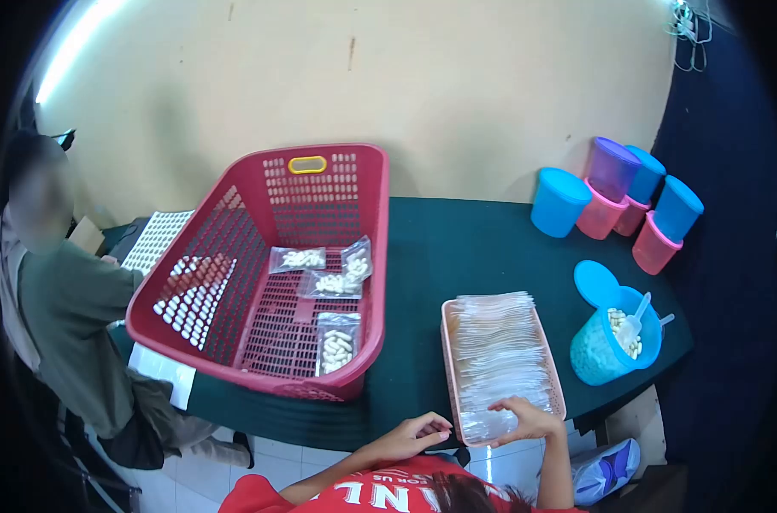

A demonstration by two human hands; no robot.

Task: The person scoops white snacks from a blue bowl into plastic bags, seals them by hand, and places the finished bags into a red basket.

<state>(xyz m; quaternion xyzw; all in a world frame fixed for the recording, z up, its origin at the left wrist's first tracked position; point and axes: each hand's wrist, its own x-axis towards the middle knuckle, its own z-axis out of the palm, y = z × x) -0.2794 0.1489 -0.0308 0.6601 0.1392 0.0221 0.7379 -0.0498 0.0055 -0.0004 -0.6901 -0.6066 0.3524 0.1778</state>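
Note:
A pink tray basket (447,350) holds a long row of clear plastic bags (500,350) packed on edge. Over its front end is my right hand (529,421), thumb and fingers apart at the nearest bags; no bag is clearly gripped. My left hand (416,434) is just left of the tray's front corner, fingers loosely stretched and holding nothing. To the left stands a large maroon laundry basket (374,256). On its floor lie several sealed bags of white capsules (336,346).
At right, a blue tub (594,355) holds capsules and a white scoop (635,323); its blue lid (595,283) leans behind. Several coloured tubs (561,203) stand near the wall. A person (81,316) works at left beside a tray of capsules (159,239).

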